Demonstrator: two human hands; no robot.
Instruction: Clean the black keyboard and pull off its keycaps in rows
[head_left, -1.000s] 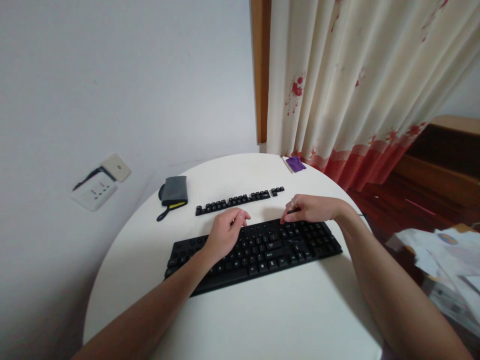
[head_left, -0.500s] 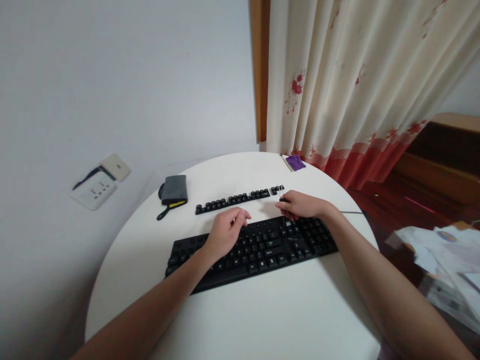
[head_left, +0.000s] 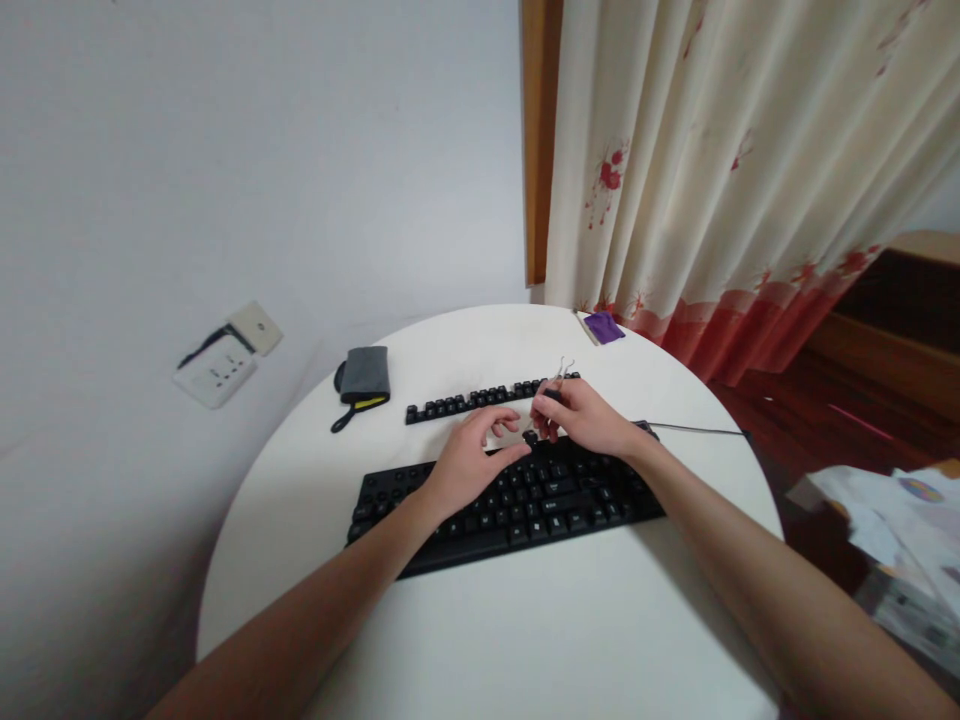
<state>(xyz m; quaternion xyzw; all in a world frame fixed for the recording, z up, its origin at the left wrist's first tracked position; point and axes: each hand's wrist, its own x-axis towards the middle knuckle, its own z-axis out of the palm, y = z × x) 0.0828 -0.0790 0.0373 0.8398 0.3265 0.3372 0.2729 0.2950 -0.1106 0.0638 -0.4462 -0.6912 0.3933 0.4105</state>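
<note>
My right hand (head_left: 591, 420) is closed around a wire keycap puller (head_left: 553, 394), whose thin wires stick up and down past the fingers. At its lower end a small black keycap (head_left: 530, 438) shows above the back edge of the black keyboard (head_left: 555, 505). My left hand (head_left: 471, 458) hovers over the keyboard's middle, thumb and fingers apart. Its thumb tip points at the keycap, close by; I cannot tell if they touch. Behind both hands lies a row of removed black keycaps (head_left: 450, 405), its right part partly covered by my right hand.
The round white table (head_left: 285, 540) stands against a wall. A grey pouch (head_left: 367, 374) with a black loop is at the back left, a purple cloth (head_left: 604, 327) at the back right. The keyboard cable (head_left: 697, 430) runs off the right edge. Papers (head_left: 885, 530) lie beyond, at the right.
My right hand has lifted from the keyboard's upper right and moved left with the puller, a keycap now at its end. My left hand has opened its fingers towards it. The view has shifted slightly.
</note>
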